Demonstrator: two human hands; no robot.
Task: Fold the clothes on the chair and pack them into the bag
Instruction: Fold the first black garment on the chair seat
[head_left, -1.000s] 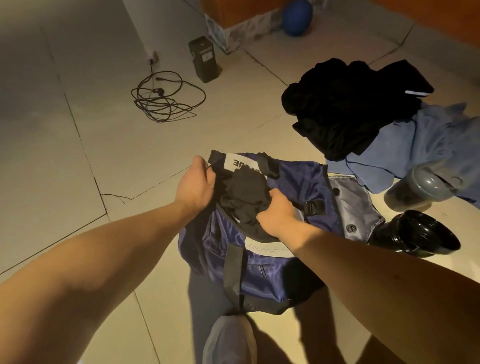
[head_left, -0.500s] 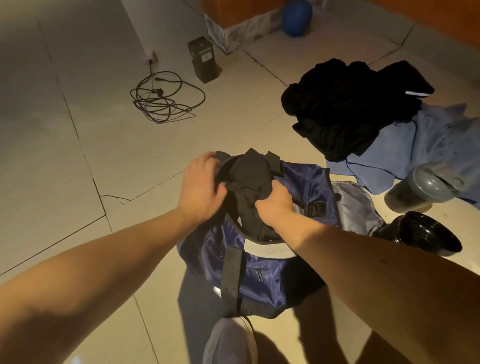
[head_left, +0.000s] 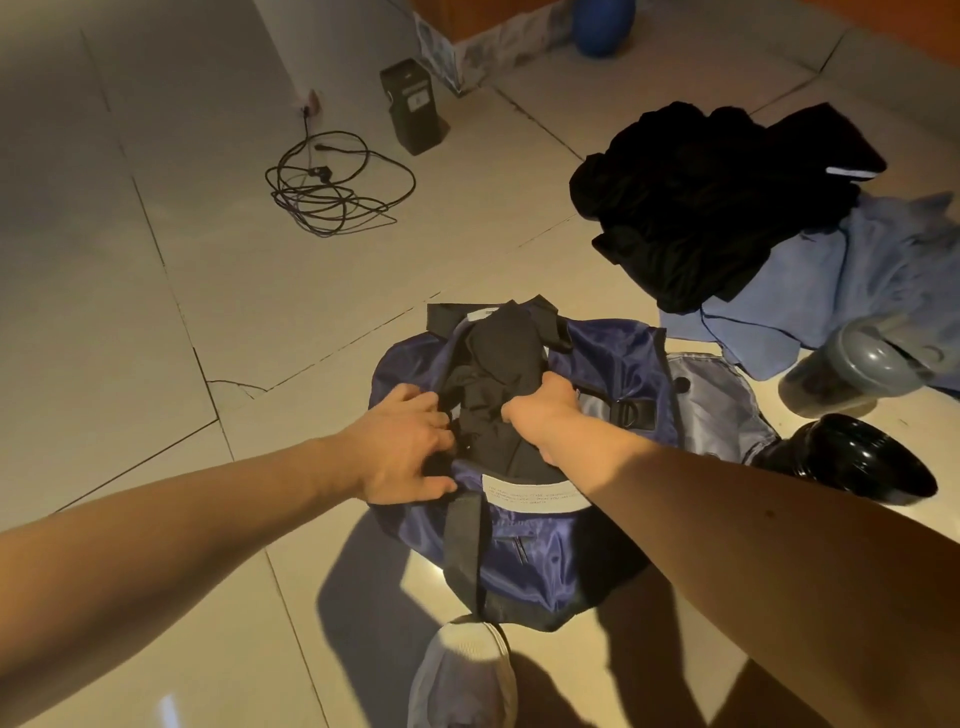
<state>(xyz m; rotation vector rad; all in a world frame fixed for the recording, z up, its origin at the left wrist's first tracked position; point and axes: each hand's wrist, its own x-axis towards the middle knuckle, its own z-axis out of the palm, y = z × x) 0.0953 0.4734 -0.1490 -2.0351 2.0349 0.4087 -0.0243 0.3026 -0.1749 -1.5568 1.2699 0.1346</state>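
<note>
A shiny blue bag (head_left: 602, 364) with black straps stands open on the tiled floor in front of me. A folded black garment (head_left: 498, 364) fills its opening. My right hand (head_left: 540, 410) is closed on the garment's near right side, inside the opening. My left hand (head_left: 410, 447) lies on the bag's left rim with fingers spread, touching the garment's edge. To the right, a pile of black clothes (head_left: 696, 208) lies on light blue clothes (head_left: 841, 280).
A grey-lidded shaker bottle (head_left: 852, 369) and a black glossy container (head_left: 857, 457) lie right of the bag. A coiled cable (head_left: 332, 187), a black box (head_left: 415, 111) and a blue ball (head_left: 602, 26) are farther back. My shoe (head_left: 462, 675) is just below the bag.
Both hands moved nearer me along the bag's opening; the left slid from the far rim to the near left rim. The black garment sits deeper and flatter in the bag.
</note>
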